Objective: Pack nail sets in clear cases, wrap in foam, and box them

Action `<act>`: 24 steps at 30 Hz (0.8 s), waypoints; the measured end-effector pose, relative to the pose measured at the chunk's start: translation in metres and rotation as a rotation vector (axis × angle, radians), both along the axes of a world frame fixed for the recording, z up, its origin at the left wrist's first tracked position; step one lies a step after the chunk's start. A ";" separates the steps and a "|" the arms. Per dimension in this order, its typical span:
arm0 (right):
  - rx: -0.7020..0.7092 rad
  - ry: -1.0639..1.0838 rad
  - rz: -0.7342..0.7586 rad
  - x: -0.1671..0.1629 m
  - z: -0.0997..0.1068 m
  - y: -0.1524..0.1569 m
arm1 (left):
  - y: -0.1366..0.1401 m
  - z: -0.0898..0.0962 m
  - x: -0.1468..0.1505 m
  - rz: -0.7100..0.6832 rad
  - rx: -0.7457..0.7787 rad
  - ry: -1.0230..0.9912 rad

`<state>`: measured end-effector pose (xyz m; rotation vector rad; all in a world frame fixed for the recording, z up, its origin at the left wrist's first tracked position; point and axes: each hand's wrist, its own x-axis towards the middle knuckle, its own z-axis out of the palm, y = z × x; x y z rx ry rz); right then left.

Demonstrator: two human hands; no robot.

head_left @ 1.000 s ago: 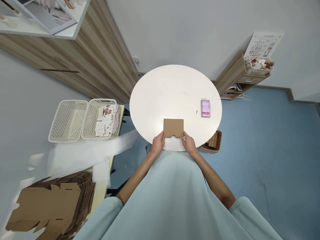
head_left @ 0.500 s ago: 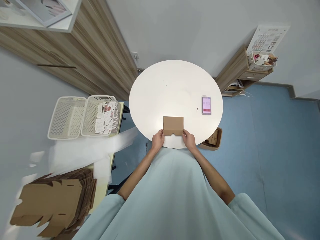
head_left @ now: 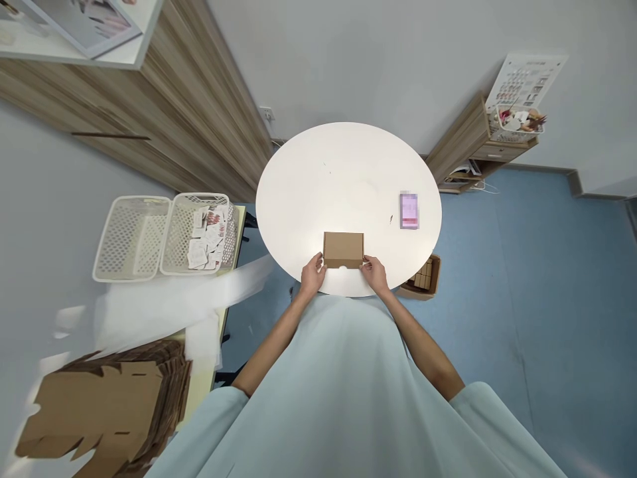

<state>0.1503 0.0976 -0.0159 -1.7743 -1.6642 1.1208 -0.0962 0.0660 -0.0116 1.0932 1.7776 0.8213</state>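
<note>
A small brown cardboard box [head_left: 343, 247], its lid closed, lies near the front edge of the white oval table [head_left: 308, 172]. At its front left corner is my left hand [head_left: 313, 274], fingers curled against the side. My right hand [head_left: 374, 273] grips the opposite front corner between thumb and fingers. The box is held between the two hands. To its right on the tabletop lies a phone-like thing [head_left: 409, 211] with a blurred pink screen.
On the left side table stand an open white basket [head_left: 132, 239] and another basket [head_left: 174, 234] with printed cards. Nearer me are white sheets [head_left: 149, 309] and a stack of flat cardboard blanks [head_left: 99, 405]. A carton [head_left: 434, 282] of small boxes sits below the table's right edge.
The box's front flap now sits flatter against its front. My left fingers have loosened and shifted slightly at the corner; the right hand stays at its corner. The view has shifted slightly.
</note>
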 end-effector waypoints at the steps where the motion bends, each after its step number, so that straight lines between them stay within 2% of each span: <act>1: -0.011 0.034 -0.010 0.000 0.000 0.000 | 0.000 -0.001 0.000 0.005 0.006 -0.034; 5: -0.013 0.187 -0.045 -0.003 0.006 -0.001 | 0.000 0.005 0.001 0.008 0.062 -0.100; 8: 0.005 0.258 -0.073 -0.004 0.022 -0.001 | -0.003 0.020 0.002 0.019 0.121 -0.099; 12: -0.001 0.201 -0.096 0.002 0.055 -0.001 | -0.006 0.049 -0.002 0.034 0.168 -0.022; 15: -0.031 0.125 -0.100 0.008 0.073 0.000 | -0.005 0.063 -0.008 0.000 0.143 0.035; 18: -0.064 0.108 -0.088 0.011 0.076 0.001 | -0.002 0.065 -0.012 -0.034 0.089 0.033; 24: -0.089 0.167 -0.073 0.009 0.061 -0.004 | -0.003 0.047 -0.013 -0.055 0.040 -0.047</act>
